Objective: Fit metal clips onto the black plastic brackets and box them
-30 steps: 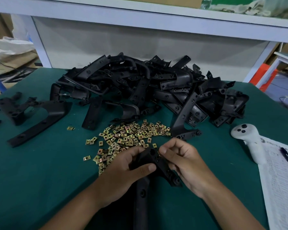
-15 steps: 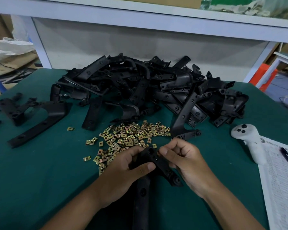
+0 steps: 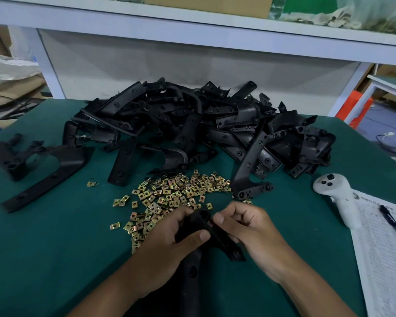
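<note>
Gripping the black plastic bracket [image 3: 199, 227] at its upper end, my left hand [image 3: 169, 245] curls round it with the thumb across its face to steady it. My right hand [image 3: 247, 227] pinches at the bracket's top edge, fingers curled; I judge a clip is being seated there, though none shows. Loose metal clips [image 3: 176, 193] lie just beyond my left fingers, within reach. Farther off sits the heap of brackets [image 3: 192, 124]; no box is visible.

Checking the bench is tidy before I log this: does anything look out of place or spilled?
One gold clip lies alone on the green mat, apart from the main clip scatter. A white handheld controller rests beside the paperwork, unrelated to the brackets. Nothing looks damaged.
</note>
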{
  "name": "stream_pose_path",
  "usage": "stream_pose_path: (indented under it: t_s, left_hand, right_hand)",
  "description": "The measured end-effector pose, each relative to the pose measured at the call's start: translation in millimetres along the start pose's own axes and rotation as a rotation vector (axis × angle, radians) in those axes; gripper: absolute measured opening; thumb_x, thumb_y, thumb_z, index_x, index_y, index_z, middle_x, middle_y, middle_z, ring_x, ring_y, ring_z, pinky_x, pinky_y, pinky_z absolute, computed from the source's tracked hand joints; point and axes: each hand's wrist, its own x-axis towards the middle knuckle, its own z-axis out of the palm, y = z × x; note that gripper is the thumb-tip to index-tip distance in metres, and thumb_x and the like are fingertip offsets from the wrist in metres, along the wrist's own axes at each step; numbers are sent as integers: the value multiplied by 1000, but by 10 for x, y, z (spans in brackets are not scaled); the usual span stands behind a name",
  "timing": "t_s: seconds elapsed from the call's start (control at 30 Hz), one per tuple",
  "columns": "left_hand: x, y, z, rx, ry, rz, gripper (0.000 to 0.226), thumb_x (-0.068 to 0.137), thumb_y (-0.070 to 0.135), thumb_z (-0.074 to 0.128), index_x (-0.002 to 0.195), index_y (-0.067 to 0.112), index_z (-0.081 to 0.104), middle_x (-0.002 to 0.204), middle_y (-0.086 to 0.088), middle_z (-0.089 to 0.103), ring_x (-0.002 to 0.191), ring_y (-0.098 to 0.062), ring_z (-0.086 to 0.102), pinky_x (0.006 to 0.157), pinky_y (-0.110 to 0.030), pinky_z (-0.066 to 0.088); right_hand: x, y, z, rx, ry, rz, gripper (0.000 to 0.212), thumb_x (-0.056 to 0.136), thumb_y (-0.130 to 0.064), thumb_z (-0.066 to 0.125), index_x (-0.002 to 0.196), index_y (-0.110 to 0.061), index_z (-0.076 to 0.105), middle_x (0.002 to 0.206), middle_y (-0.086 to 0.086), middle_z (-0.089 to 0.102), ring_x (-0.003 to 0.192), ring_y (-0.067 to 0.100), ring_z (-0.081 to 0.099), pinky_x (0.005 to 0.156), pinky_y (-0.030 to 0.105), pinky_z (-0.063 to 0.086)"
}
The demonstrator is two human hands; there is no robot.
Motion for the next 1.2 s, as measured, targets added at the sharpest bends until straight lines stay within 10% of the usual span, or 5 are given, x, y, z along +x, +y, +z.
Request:
stream_pose_path:
  t_s: [0.33, 0.53, 0.7, 1.2]
  left_hand:
    - [17, -16, -24, -99, -6, -27, 14, 87, 33, 75, 98, 27, 68, 95, -2, 75, 89, -15, 72, 74, -23, 55]
    - [46, -2, -19, -440, 45, -106, 32, 92, 21, 71, 114, 2, 59, 103, -24, 72, 86, -35, 73, 76, -42, 61]
    - [54, 24, -55, -292, 88, -53, 32, 80, 17, 80, 105, 6, 64, 83, -15, 69, 72, -26, 67, 69, -31, 58]
    - [58, 13, -63, -189, 65, 46, 25, 76, 23, 85, 94, 21, 68, 81, -11, 71, 69, -20, 65, 65, -27, 55]
  right_hand:
    - [29, 35, -7, 155, -72, 88, 14, 90, -27, 67, 87, -15, 72, 82, 2, 67, 71, 11, 63, 63, 21, 50]
    - [123, 70, -125, 608, 55, 192, 55, 77, 27, 28, 100, -5, 67, 112, 20, 70, 90, 21, 69, 77, 32, 57]
    - [148, 45, -158, 723, 38, 206, 45, 83, 16, 48, 126, 5, 55, 124, 27, 66, 113, 33, 69, 81, 31, 60]
    - [104, 77, -84, 473, 34, 238, 15, 81, -12, 68, 96, -11, 69, 96, 11, 72, 60, 7, 54, 50, 18, 40]
